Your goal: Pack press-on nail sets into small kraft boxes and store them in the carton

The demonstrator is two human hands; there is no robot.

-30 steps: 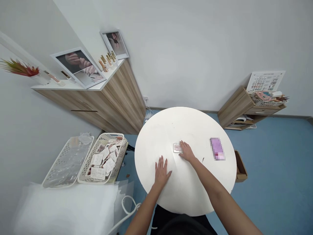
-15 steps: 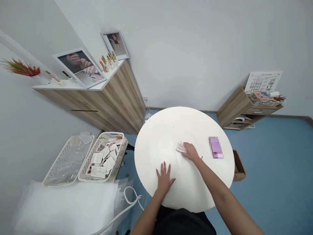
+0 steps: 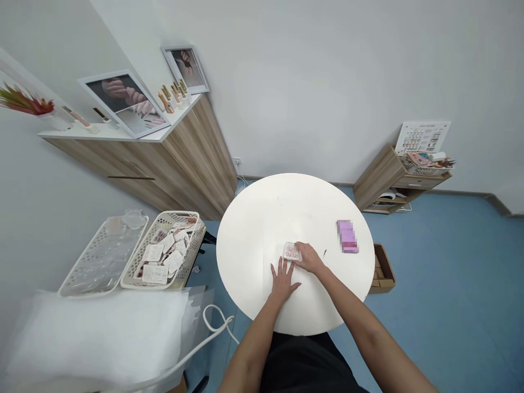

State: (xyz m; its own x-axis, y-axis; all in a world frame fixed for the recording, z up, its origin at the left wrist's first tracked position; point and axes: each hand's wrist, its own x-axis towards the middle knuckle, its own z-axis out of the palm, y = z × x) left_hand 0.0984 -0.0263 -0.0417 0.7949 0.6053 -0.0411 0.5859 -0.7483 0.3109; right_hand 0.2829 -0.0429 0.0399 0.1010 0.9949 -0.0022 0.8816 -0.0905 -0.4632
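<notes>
Table (image 3: 257, 218) spreads beneath the left hand (image 3: 282, 284), palm-down with fingers apart, and the right hand (image 3: 310, 258), closed on the nearest edge of a clear case (image 3: 290, 249). It sits just beyond the left fingertips, contact unclear; gripping lightly should keep its pink pieces (image 3: 292, 253) undisturbed.

Small case (image 3: 290, 251): clear, glossy plastic. Tabletop (image 3: 262, 213): smooth, with a soft sheen. Cabinet (image 3: 200, 150): wood-grain panels, low in gloss. Basket (image 3: 194, 244): perforated plastic, matt. Cards (image 3: 155, 274): paper. Packaging (image 3: 96, 267): thin, transparent plastic film, shiny and creased. Box (image 3: 383, 284): plain matt cardboard. Wall (image 3: 307, 87): smooth and matt. Floor (image 3: 446, 267): smooth, faintly glossy. Clothing (image 3: 307, 365): matt cloth.
</notes>
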